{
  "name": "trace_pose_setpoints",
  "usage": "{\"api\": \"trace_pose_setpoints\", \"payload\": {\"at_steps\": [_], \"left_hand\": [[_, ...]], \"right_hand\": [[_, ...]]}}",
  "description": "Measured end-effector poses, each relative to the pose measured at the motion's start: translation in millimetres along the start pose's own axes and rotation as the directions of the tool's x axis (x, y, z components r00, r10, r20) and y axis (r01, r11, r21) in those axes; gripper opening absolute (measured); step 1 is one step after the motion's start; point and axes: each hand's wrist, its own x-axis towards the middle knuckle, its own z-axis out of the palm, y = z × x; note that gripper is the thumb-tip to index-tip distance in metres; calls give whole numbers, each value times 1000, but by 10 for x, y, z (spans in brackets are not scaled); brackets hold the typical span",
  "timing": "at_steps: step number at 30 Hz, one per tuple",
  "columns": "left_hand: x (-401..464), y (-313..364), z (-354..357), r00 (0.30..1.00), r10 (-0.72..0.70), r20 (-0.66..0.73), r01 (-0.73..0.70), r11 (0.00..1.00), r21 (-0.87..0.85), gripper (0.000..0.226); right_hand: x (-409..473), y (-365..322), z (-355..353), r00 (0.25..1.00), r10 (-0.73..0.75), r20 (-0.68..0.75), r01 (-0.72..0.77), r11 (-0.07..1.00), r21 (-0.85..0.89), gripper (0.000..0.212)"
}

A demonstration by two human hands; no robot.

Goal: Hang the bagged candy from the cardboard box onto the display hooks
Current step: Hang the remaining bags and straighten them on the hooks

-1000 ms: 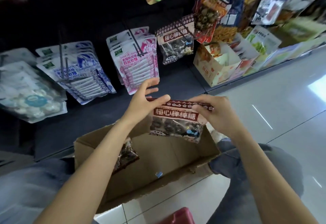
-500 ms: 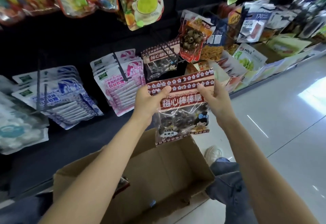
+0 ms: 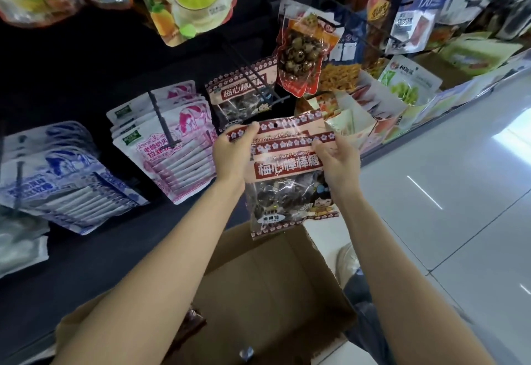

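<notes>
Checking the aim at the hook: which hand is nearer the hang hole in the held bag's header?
Left. The left hand pinches the header just beside the hang hole; the right hand grips lower right.

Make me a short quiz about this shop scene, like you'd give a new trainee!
1. True or false: both the left hand and the right hand grip the lollipop bag.
2. Multiple choice: where is the held bag? A) hung on a hook B) above the cardboard box, below the hook C) lying on the floor.
3. Fill in: the matching bags already hanging are just ____ of the pink-and-white packets.

Key: 1 true. 2 B; the punched hole at the bag's top edge is not yet on the hook. 3 right.
</notes>
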Motion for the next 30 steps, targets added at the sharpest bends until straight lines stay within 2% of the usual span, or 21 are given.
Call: {"api": "trace_pose_setpoints", "payload": {"at_steps": [2, 5, 9, 12, 15, 18, 23, 30], "left_hand": [[178, -21, 9, 994, 101, 40, -105, 986, 131, 10], [391, 45, 64, 954, 268, 133, -299, 881, 367, 15], [629, 55, 159, 914, 377, 148, -402, 804, 439, 25], [746, -33, 175, 901, 417, 122, -425, 788, 446, 30], [811, -105, 195, 895, 423, 139, -435, 764, 477, 28], [846, -130, 213, 910, 386, 153, -411, 788, 458, 19], [893, -119, 192, 906, 413, 96, -415, 816, 403, 26], [1085, -157, 234, 923, 384, 26, -347, 802, 486, 27]], "right_hand": [[97, 39, -1, 1000, -10, 11, 10, 1000, -8, 3], [198, 86, 27, 1000, -17, 13, 17, 999, -33, 6], [376, 133, 52, 998, -43, 43, 50, 978, -204, 13], [415, 139, 25, 989, -118, 89, 140, 938, -316, 11], [442, 191, 50, 989, -142, 38, 145, 909, -390, 16], [533, 227, 130, 994, -106, -19, 89, 911, -401, 23], [671, 206, 202, 997, -82, 7, 77, 901, -428, 16], [765, 198, 303, 995, -83, 51, 97, 882, -460, 16]]}}
